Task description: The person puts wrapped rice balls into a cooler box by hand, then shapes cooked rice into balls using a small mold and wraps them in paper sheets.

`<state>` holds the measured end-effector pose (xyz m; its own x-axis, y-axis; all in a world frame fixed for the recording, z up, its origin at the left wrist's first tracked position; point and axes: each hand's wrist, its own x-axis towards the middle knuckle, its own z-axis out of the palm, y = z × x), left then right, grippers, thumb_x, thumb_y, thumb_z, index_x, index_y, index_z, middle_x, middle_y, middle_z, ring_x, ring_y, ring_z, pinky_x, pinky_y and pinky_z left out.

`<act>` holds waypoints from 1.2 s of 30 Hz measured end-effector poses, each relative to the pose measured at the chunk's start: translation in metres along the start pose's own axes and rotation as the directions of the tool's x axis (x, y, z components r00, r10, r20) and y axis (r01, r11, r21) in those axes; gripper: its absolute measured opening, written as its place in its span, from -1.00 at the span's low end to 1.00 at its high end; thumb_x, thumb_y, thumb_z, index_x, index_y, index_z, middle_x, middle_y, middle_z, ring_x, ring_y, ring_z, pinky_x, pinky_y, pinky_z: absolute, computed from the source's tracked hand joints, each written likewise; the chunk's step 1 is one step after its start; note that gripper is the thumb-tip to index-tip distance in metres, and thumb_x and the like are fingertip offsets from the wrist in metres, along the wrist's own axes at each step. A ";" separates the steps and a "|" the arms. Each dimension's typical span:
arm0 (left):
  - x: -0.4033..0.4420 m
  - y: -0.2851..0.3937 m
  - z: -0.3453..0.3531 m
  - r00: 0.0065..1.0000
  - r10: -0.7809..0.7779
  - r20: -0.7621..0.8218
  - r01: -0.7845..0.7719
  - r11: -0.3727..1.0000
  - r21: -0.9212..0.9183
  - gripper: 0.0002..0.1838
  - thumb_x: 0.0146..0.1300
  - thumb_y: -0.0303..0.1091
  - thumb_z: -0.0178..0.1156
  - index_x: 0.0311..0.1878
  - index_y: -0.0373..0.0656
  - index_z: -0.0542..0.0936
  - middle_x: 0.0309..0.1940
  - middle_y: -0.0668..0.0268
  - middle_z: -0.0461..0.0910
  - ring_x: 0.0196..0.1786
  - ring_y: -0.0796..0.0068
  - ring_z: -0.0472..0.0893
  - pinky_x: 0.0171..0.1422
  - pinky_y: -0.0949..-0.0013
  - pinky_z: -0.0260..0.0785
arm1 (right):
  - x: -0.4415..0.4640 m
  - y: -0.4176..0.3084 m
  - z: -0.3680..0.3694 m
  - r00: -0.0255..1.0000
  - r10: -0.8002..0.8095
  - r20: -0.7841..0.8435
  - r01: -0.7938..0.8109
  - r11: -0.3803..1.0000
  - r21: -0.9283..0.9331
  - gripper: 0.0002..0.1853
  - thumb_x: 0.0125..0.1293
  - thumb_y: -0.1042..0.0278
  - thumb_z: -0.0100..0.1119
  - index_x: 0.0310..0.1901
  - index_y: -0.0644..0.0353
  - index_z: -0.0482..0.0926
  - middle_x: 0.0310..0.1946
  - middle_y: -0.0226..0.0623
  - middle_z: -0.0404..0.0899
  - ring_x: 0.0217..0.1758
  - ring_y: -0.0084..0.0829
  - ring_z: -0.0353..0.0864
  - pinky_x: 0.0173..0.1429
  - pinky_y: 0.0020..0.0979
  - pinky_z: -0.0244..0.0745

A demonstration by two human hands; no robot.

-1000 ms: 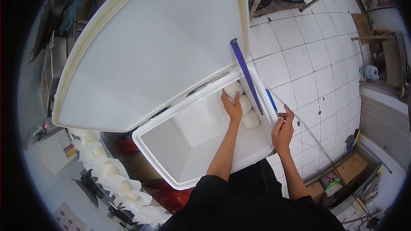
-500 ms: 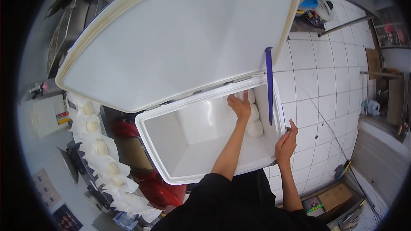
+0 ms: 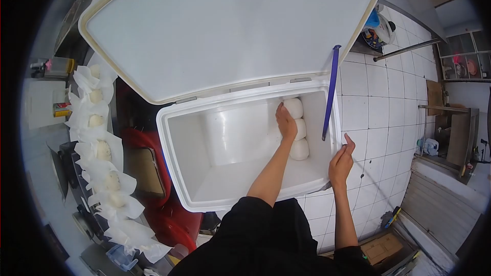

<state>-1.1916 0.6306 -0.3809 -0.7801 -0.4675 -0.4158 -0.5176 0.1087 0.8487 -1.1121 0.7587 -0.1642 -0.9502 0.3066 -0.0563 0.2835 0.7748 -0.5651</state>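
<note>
Inside a white cooler box [image 3: 210,205], three smooth white dough balls [image 3: 299,149] lie in a touching row near the right wall. My left hand [image 3: 286,121] reaches into the box, its fingers stretched beside the upper balls on their left side. Nothing shows in its grasp, though part of the palm side is hidden. My right hand [image 3: 341,167] is at the outside of the box's right rim, its fingers apart and pointing upward. The box's big white lid [image 3: 225,30] stands raised on its hinges, with a purple strap [image 3: 331,92] running from it down into the box.
Left of the box, several pale dough pieces on white paper sheets [image 3: 125,174] stand in a line. A red chair [image 3: 174,222] is close to the box's left side. White floor tiles [image 3: 376,107] extend to the right, with a metal-legged table [image 3: 409,48] beyond.
My left hand has gone from over the top dough ball to its left side, leaving that ball in plain sight. My right hand stays by the rim. The camera view has shifted slightly.
</note>
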 end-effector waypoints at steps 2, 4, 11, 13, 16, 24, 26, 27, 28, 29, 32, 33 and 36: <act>0.001 -0.006 -0.008 0.999 0.037 0.002 -0.037 0.998 -0.056 -0.35 0.57 0.09 -0.18 0.53 -0.15 0.17 0.48 0.01 0.27 0.48 -0.09 0.27 0.52 -0.03 0.12 | -0.005 0.009 0.005 0.998 -0.058 -0.031 0.058 0.998 -0.011 -0.61 0.53 0.56 -0.22 0.33 0.28 0.34 -0.35 0.01 0.58 -0.45 -0.15 0.53 -0.25 -0.25 0.44; -0.002 0.003 0.007 0.996 0.043 -0.081 -0.040 0.999 0.036 -0.36 0.57 0.08 -0.18 0.51 -0.15 0.19 0.44 0.03 0.32 0.44 -0.10 0.32 0.46 -0.04 0.20 | 0.000 0.008 0.009 0.983 -0.159 -0.090 0.157 0.987 -0.029 -0.61 0.53 0.56 -0.22 0.33 0.29 0.34 -0.31 0.03 0.59 -0.44 -0.13 0.54 -0.25 -0.23 0.45; -0.015 0.041 0.003 0.987 -0.089 -0.135 0.113 0.977 0.182 -0.35 0.56 0.11 -0.17 0.50 -0.15 0.18 0.37 -0.02 0.39 0.32 -0.25 0.45 0.27 -0.11 0.39 | 0.002 0.005 0.005 0.995 -0.095 -0.006 0.095 0.995 0.033 -0.63 0.53 0.56 -0.21 0.31 0.29 0.34 -0.31 0.06 0.61 -0.45 -0.15 0.57 -0.26 -0.22 0.47; -0.010 0.016 0.007 0.990 -0.101 -0.099 0.111 0.989 0.101 -0.27 0.54 0.21 -0.21 0.51 -0.17 0.14 0.37 -0.09 0.38 0.34 -0.30 0.41 0.35 -0.11 0.33 | -0.002 -0.003 -0.002 0.998 0.003 0.055 -0.003 1.000 -0.004 -0.63 0.56 0.50 -0.22 0.33 0.23 0.33 -0.36 0.03 0.61 -0.46 -0.14 0.58 -0.27 -0.20 0.47; 0.014 -0.013 0.000 0.956 -0.292 0.017 0.292 0.957 0.000 -0.16 0.50 0.34 -0.25 0.49 -0.25 0.20 0.35 -0.18 0.39 0.36 -0.26 0.42 0.45 -0.10 0.23 | 0.001 -0.005 0.001 0.999 0.041 0.019 -0.042 0.999 0.028 -0.62 0.58 0.37 -0.18 0.36 0.11 0.30 -0.38 0.00 0.62 -0.41 -0.06 0.62 -0.25 -0.16 0.47; -0.126 0.093 -0.300 0.715 -0.058 0.697 0.297 0.927 -0.228 -0.27 0.54 0.31 -0.26 0.29 -0.16 0.51 0.15 0.24 0.66 -0.20 0.47 0.68 -0.06 0.43 0.48 | -0.004 0.045 0.025 0.920 -0.272 -0.281 0.252 0.962 -0.104 -0.61 0.52 0.24 -0.04 0.25 0.24 0.50 0.15 0.01 0.57 0.14 0.02 0.53 0.26 -0.08 0.35; -0.196 0.047 -0.366 0.685 -0.062 0.726 0.335 0.911 -0.239 -0.14 0.47 0.45 -0.40 0.19 -0.13 0.57 0.09 0.30 0.69 -0.37 0.54 0.56 -0.15 0.45 0.43 | -0.026 0.008 0.014 0.887 -0.394 -0.239 0.309 0.893 -0.326 -0.62 0.55 0.25 -0.08 0.26 0.21 0.49 0.15 -0.08 0.57 0.25 -0.02 0.45 0.29 -0.06 0.32; -0.248 0.049 -0.398 0.736 -0.120 0.666 0.381 0.887 -0.261 -0.11 0.43 0.50 -0.40 0.19 -0.12 0.57 0.10 0.33 0.70 -0.40 0.53 0.52 -0.18 0.44 0.38 | -0.031 -0.001 0.016 0.853 -0.478 -0.211 0.429 0.871 -0.239 -0.63 0.55 0.25 -0.07 0.29 0.12 0.48 0.20 -0.17 0.56 0.26 -0.07 0.45 0.31 -0.04 0.29; -0.296 0.023 -0.419 0.799 -0.149 0.583 0.365 0.890 -0.272 -0.07 0.40 0.54 -0.40 0.20 -0.12 0.57 0.09 0.34 0.70 -0.41 0.54 0.49 -0.20 0.43 0.36 | -0.043 -0.012 0.027 0.857 -0.496 -0.142 0.432 0.840 -0.328 -0.60 0.56 0.20 -0.07 0.36 0.00 0.42 0.27 -0.32 0.50 0.31 -0.15 0.41 0.38 -0.02 0.18; -0.342 -0.014 -0.428 0.840 -0.240 0.487 0.409 0.870 -0.276 -0.06 0.40 0.54 -0.39 0.23 -0.14 0.55 0.07 0.34 0.71 -0.41 0.54 0.48 -0.23 0.45 0.34 | -0.059 -0.027 0.038 0.865 -0.501 -0.024 0.467 0.823 -0.324 -0.55 0.59 0.08 -0.15 0.43 -0.10 0.33 0.33 -0.40 0.43 0.39 -0.20 0.30 0.45 0.03 0.01; -0.495 -0.134 -0.417 0.873 -0.483 0.062 0.436 0.719 -0.541 -0.12 0.42 0.48 -0.22 0.27 -0.22 0.51 0.00 0.30 0.74 -0.28 0.50 0.64 -0.13 0.42 0.45 | -0.121 -0.093 0.074 0.748 -0.623 0.230 0.660 0.734 -0.158 -0.49 0.61 -0.07 -0.30 0.47 -0.14 0.28 0.35 -0.38 0.38 0.44 -0.17 0.20 0.47 0.10 -0.09; -0.545 -0.169 -0.399 0.793 -0.604 -0.080 0.432 0.650 -0.625 -0.14 0.42 0.46 -0.17 0.27 -0.23 0.51 -0.01 0.29 0.75 -0.23 0.49 0.68 -0.08 0.41 0.49 | -0.148 -0.114 0.083 0.675 -0.678 0.290 0.728 0.676 -0.115 -0.48 0.61 -0.09 -0.32 0.48 -0.15 0.27 0.35 -0.37 0.37 0.43 -0.15 0.20 0.47 0.13 -0.09; -0.673 -0.250 -0.330 0.409 -0.843 -0.350 0.753 0.528 -0.392 -0.22 0.45 0.36 -0.13 0.32 -0.20 0.48 0.01 0.26 0.73 -0.01 0.36 0.69 0.13 0.29 0.48 | -0.240 -0.166 0.107 0.416 -0.839 0.352 0.880 0.468 0.076 -0.46 0.60 -0.12 -0.35 0.49 -0.16 0.26 0.36 -0.36 0.36 0.42 -0.11 0.21 0.46 0.17 -0.10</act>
<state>-0.4211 0.6283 -0.2058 0.2399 -0.5897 -0.7712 -0.7234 -0.6383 0.2630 -0.9450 0.4976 -0.1446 -0.6785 -0.7168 0.1610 -0.7134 0.5906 -0.3772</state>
